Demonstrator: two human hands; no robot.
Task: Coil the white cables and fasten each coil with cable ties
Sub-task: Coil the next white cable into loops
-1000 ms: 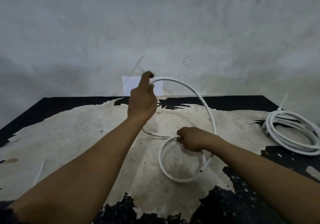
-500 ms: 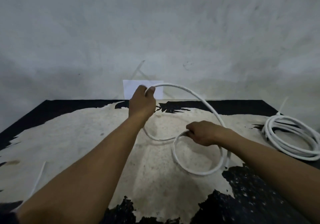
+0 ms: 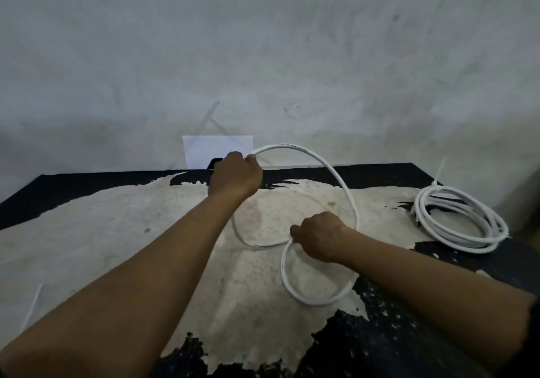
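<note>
While the white cable (image 3: 330,173) is only partly coiled, it forms 1 finished loop lying low over the table and 1 tall arch rising behind it. The right hand (image 3: 320,235) is closed around the spot where the loop crosses itself, pinning the turns together. The left hand (image 3: 235,177) is fisted on the far end of the arch, raised above the back of the table. From that left grip the cable sweeps up, right and down toward the right hand, so the arch lies mostly side to side, with the left hand farther from the body and the right hand nearer. I judge the next turn depends on bringing the left hand's section down and toward the right fist (the gathering point). Off to the right rests a finished coil (image 3: 458,225), with a cable tie (image 3: 438,174) sticking up from it. A loose tie (image 3: 32,307) lies at the left. The table (image 3: 87,231) is black with a worn pale patch, set against a grey wall (image 3: 263,56) bearing a white paper (image 3: 204,149).
</note>
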